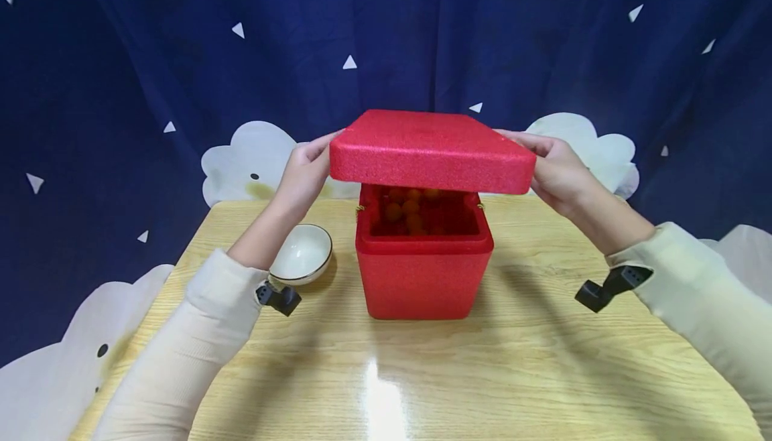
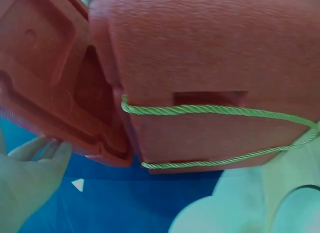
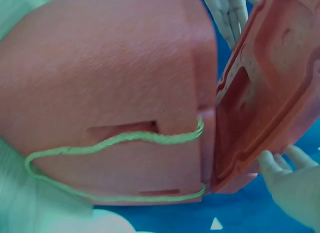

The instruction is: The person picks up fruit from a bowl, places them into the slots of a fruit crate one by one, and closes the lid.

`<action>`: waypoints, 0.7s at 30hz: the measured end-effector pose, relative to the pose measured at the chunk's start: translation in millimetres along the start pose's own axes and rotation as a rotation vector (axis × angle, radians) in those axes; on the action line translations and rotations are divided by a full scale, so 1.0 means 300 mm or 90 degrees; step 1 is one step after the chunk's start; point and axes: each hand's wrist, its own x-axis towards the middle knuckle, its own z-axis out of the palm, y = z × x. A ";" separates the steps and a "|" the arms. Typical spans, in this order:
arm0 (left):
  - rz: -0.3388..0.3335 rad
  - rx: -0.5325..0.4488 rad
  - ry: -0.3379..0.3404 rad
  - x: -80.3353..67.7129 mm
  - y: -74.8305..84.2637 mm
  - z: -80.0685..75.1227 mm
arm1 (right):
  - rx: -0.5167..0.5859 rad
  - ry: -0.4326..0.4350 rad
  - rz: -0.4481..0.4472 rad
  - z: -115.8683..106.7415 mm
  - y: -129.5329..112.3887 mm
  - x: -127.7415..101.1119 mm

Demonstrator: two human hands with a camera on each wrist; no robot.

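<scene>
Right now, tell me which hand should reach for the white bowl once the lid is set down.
Left. The left hand grips the red lid directly above the white bowl; the right hand is across the red box.

A staged recording set is shown rather than a lived-in room. The whole background is covered by a dark blue curtain (image 1: pixel 422 32) hung in folds and printed with small white triangles. White cloud-shaped cutouts (image 1: pixel 253 159) are placed along its lower edge on both sides. A single light wooden table (image 1: pixel 543 374) is positioned in front of the curtain, and a bright overhead light is reflected in its glossy top. Small black cameras (image 1: pixel 609 285) are strapped at the wrists.
</scene>
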 end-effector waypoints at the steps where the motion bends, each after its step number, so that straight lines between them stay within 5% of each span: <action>1: -0.003 0.003 -0.012 -0.004 -0.008 -0.006 | -0.015 -0.005 0.002 -0.004 0.005 0.000; 8: -0.015 0.039 -0.079 -0.022 -0.074 -0.035 | -0.041 -0.079 -0.018 -0.054 0.069 0.029; 15: -0.009 0.017 -0.099 -0.018 -0.141 -0.041 | -0.067 -0.084 -0.003 -0.075 0.137 0.057; 21: -0.005 0.013 -0.114 -0.020 -0.161 -0.046 | -0.005 -0.118 -0.025 -0.074 0.152 0.058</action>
